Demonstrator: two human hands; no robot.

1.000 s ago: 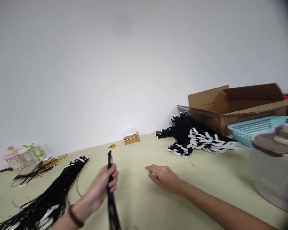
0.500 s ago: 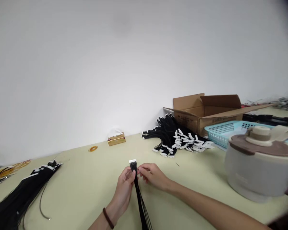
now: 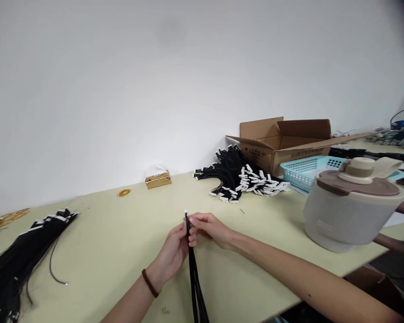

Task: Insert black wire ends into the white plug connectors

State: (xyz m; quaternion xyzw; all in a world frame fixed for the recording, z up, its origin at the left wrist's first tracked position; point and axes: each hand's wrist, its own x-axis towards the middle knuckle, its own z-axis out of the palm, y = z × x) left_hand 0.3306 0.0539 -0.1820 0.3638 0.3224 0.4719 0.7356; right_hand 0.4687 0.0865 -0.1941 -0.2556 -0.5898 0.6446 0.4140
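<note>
A black wire harness [image 3: 192, 269] with a small white connector [image 3: 186, 211] at its top end runs down toward the front of the table. My left hand [image 3: 175, 246] grips it just below the connector, fingers wrapped round the wires. My right hand [image 3: 211, 228] pinches at the same spot from the right; its thumb and fingertips touch the wires near the connector. The connector is turned edge-on, so only a narrow white side shows. What exactly the right fingertips hold is partly hidden.
Black harnesses [image 3: 30, 242] lie at left, and a pile with white connectors [image 3: 252, 181] sits before an open cardboard box [image 3: 267, 150]. A blue basket [image 3: 298, 175] and a large grey jug [image 3: 343, 220] stand at right. Rubber bands [image 3: 124, 193] and a tissue box [image 3: 158, 180] lie near the wall.
The connector has turned from its broad face to its narrow edge. My right fingers have closed in on the wires beside my left hand. The view has shifted slightly.
</note>
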